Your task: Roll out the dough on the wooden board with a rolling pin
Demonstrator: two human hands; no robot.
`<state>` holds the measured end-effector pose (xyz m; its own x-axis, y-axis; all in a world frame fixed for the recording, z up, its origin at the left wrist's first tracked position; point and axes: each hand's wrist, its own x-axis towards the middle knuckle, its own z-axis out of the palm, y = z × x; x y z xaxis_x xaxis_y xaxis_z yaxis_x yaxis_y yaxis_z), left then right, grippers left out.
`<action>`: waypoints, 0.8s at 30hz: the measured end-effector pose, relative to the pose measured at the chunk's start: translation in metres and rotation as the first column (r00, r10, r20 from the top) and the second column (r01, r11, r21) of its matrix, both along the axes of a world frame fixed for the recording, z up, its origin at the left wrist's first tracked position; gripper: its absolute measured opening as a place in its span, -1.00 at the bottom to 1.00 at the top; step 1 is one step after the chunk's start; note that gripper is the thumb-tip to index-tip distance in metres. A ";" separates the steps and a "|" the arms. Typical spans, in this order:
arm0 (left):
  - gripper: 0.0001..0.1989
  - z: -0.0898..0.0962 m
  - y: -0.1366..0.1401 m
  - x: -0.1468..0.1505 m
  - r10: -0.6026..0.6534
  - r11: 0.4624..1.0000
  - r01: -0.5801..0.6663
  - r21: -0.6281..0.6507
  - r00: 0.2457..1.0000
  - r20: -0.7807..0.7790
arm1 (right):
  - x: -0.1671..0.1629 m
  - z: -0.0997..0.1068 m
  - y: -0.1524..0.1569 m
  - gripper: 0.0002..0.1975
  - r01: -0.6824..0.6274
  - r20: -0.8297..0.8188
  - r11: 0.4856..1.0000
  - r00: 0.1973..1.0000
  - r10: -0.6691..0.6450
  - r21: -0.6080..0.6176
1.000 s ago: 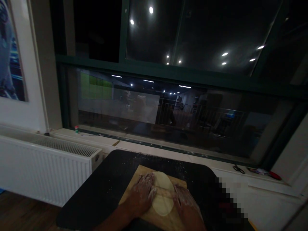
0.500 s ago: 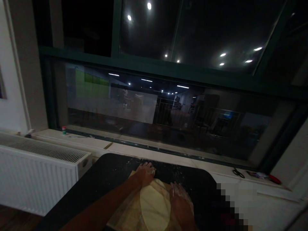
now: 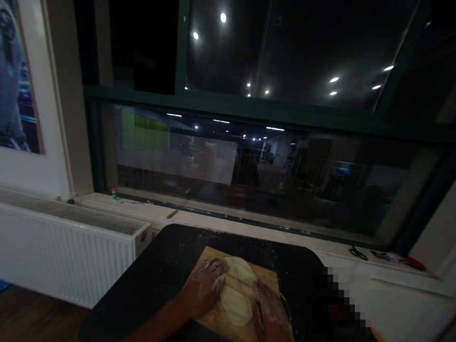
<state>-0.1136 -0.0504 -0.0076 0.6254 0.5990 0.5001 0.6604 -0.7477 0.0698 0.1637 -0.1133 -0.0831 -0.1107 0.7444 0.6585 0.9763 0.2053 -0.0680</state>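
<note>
Your dough sheet (image 3: 235, 306) lies on the board (image 3: 268, 275), stretching from near its far edge towards its near edge, on the dark worktop (image 3: 142, 294); the rolling pin (image 3: 239, 286) crosses it. Your floury left hand (image 3: 206, 285) and right hand (image 3: 270, 306) lie palms down over the pin's ends; whether the fingers curl round it is hidden. Expect the pin to be stiff and light, best held at both ends; the dough should be soft, limp and easily torn, so support its broad middle with flat palms, not a pinched edge.
</note>
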 end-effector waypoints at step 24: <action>-0.56 -0.007 0.129 0.068 0.069 0.986 -0.097 -0.135 0.977 -0.204 | -0.005 0.057 0.044 -0.46 0.351 0.239 0.892 0.927 -0.289 -0.285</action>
<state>-0.0451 0.0783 -0.0148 0.6482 0.7094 0.2768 0.7311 -0.6814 0.0343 0.1582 -0.0692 -0.0265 0.0730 0.9251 0.3727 0.9862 -0.1227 0.1113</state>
